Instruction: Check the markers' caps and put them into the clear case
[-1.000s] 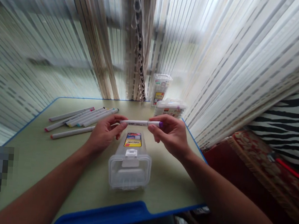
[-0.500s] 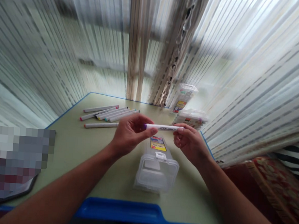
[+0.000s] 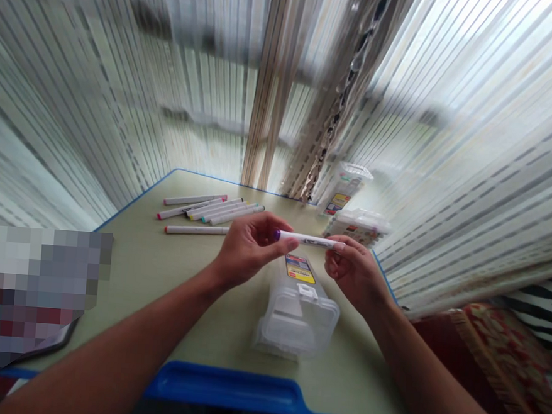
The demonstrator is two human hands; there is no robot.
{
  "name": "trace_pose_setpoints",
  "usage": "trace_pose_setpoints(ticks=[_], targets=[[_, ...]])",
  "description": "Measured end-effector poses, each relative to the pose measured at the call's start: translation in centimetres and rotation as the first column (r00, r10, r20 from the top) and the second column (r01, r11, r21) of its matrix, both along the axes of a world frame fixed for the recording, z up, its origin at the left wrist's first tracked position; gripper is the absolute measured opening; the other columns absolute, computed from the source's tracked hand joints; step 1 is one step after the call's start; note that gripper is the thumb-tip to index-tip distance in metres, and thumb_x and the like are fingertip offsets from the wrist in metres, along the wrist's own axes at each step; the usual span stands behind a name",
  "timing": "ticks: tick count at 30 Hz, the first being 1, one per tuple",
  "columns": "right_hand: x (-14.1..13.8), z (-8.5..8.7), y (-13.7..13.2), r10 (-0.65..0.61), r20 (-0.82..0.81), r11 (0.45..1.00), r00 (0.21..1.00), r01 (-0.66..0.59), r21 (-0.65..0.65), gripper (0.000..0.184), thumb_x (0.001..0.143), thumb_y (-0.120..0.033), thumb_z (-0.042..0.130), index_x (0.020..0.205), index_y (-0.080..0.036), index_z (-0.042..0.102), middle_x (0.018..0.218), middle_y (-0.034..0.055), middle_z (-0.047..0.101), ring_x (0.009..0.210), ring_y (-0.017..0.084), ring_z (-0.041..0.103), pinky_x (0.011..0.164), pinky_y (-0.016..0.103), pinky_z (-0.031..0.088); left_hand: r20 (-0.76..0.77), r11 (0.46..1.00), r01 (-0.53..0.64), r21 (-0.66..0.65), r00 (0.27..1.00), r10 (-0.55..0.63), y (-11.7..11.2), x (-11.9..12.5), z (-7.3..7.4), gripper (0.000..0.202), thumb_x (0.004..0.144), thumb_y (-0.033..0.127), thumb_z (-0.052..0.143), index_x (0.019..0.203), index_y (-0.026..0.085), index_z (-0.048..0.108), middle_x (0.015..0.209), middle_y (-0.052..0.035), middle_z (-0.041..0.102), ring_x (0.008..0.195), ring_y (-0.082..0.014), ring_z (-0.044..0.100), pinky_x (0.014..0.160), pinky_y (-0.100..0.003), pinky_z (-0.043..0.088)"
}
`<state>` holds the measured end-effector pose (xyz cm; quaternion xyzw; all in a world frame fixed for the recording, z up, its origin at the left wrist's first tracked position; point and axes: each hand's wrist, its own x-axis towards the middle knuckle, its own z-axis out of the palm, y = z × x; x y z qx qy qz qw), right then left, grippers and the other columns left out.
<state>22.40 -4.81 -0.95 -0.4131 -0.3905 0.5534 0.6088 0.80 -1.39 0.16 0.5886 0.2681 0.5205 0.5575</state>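
A white marker (image 3: 309, 239) with a purple end lies level between my two hands, above the table. My left hand (image 3: 249, 246) pinches it near the purple end, thumb in front. At the other end, the fingertips of my right hand (image 3: 354, 263) grip it. Below the marker rests a clear plastic case (image 3: 301, 322) with a white latch and a yellow label; nothing shows inside it. Several white markers (image 3: 223, 211) with coloured ends lie in a loose group beyond my left hand. One with an orange end (image 3: 193, 230) lies nearer, partly hidden by that hand.
Two more clear cases stand at the back right, one upright (image 3: 343, 189) and one lower case (image 3: 360, 225) with contents. The table (image 3: 132, 298) has a blue edge and a blue front tray (image 3: 225, 386). String curtains (image 3: 208, 89) hang behind. A blurred-out object (image 3: 28, 297) sits at the left.
The view has shifted slightly, so the things on the table appear a little further right. Both hands still hold the marker in much the same way.
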Motion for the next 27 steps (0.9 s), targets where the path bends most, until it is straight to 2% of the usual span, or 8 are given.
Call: trace_pose_setpoints(ticks=[5, 11, 19, 27], targets=[[-0.2, 0.1, -0.3, -0.122, 0.057, 0.984, 0.991, 0.113, 0.136, 0.019, 0.068, -0.027, 0.084, 0.079, -0.018, 0.071, 0.056, -0.0034, 0.06, 0.041, 0.007, 0.048, 0.037, 0.019, 0.036, -0.132, 0.999, -0.043, -0.029, 0.991, 0.039, 1.1, -0.3, -0.7, 0.027, 0.071, 0.032, 0.083, 0.084, 0.013, 0.069, 0.066, 0.0014, 0.06, 0.053, -0.0069, 0.05, 0.048, -0.019, 0.039], [-0.5, 0.2, -1.2, -0.147, 0.18, 0.955, 0.973, 0.092, 0.282, 0.022, 0.072, -0.03, 0.085, 0.084, -0.018, 0.072, 0.052, -0.0051, 0.059, 0.04, 0.007, 0.048, 0.037, 0.02, 0.038, -0.236, 0.997, -0.021, -0.078, 0.972, 0.002, 1.9, -0.1, -1.6, 0.029, 0.076, 0.036, 0.078, 0.092, 0.014, 0.067, 0.066, 0.0031, 0.058, 0.049, -0.0074, 0.049, 0.049, -0.021, 0.04], [-0.8, 1.3, -1.7, -0.148, 0.205, 0.942, 0.968, 0.075, 0.327, 0.025, 0.069, -0.033, 0.086, 0.08, -0.017, 0.069, 0.053, -0.0053, 0.06, 0.039, 0.007, 0.05, 0.035, 0.019, 0.04, -0.264, 0.994, -0.025, -0.11, 0.964, -0.005, 2.0, 0.2, -1.9, 0.03, 0.075, 0.036, 0.079, 0.094, 0.016, 0.067, 0.065, 0.0033, 0.058, 0.051, -0.0084, 0.051, 0.05, -0.021, 0.041], [-0.7, 1.1, -1.6, -0.138, 0.207, 0.942, 0.969, 0.064, 0.329, 0.023, 0.071, -0.03, 0.085, 0.081, -0.017, 0.07, 0.055, -0.005, 0.061, 0.04, 0.006, 0.051, 0.037, 0.019, 0.041, -0.248, 0.993, -0.027, -0.117, 0.969, -0.003, 1.8, 0.1, -1.7, 0.029, 0.075, 0.034, 0.079, 0.094, 0.016, 0.067, 0.065, 0.0033, 0.059, 0.051, -0.0087, 0.052, 0.05, -0.021, 0.041]])
